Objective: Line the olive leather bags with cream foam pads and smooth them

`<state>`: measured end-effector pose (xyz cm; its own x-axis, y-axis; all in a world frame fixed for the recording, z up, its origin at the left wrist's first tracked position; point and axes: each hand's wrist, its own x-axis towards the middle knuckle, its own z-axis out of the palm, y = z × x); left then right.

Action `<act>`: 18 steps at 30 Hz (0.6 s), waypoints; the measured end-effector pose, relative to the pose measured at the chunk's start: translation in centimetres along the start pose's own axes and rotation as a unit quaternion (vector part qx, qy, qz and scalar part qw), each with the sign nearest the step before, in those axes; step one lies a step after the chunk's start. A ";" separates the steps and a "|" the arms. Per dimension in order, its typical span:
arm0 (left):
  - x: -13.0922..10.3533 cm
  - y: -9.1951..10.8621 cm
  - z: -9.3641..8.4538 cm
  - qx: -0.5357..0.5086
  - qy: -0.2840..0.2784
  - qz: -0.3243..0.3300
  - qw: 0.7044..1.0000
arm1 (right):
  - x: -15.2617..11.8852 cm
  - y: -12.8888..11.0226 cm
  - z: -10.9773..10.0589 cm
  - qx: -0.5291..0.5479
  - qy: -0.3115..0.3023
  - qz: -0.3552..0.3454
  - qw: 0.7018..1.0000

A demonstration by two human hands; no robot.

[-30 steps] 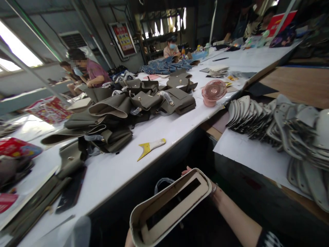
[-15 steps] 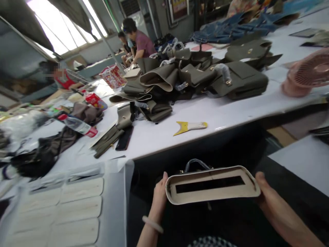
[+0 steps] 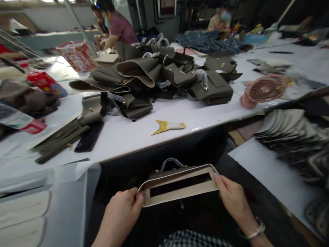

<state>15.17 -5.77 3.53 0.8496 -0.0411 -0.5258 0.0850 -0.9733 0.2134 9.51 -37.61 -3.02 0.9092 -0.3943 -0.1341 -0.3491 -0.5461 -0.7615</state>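
An unfinished handbag (image 3: 183, 196) is held low in front of me, with its cream-lined rim and a long dark slot facing me. Its handle (image 3: 171, 160), wrapped in clear plastic, arches up behind the rim. My left hand (image 3: 124, 207) pinches the left end of the rim between thumb and fingers. At the opposite end, my right hand (image 3: 232, 195) grips the rim, thumb on the inner side. The bag slants, its right end higher. Beyond it on the white table lies a yellow-and-white forked piece (image 3: 167, 126).
Dark green handbags (image 3: 210, 87) are heaped on the white table (image 3: 123, 139), beside a pink fan (image 3: 266, 90). A phone (image 3: 89, 137) lies near the front edge. Stacked pieces (image 3: 290, 144) stand at right, pale panels (image 3: 23, 206) at left. Co-workers sit behind.
My view has swung right, so the table things shift left. My left hand has changed from resting along the bag's side to pinching its rim. The right thumb now reaches over the rim.
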 end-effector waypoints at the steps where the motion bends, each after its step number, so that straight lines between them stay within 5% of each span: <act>1: 0.3 -0.4 0.4 -0.011 -0.012 0.005 1.000 | 0.0 -0.2 0.0 -0.004 0.007 -0.011 1.000; 18: 0.5 -1.2 2.9 -0.094 -0.055 -0.037 0.993 | 0.9 -1.9 -1.3 -0.107 -0.014 -0.083 0.991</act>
<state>14.01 -5.32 0.65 0.7767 -0.0055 -0.6299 0.2491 -0.9158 0.3152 10.66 -37.86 -0.91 0.9629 -0.2668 -0.0392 -0.2324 -0.7471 -0.6227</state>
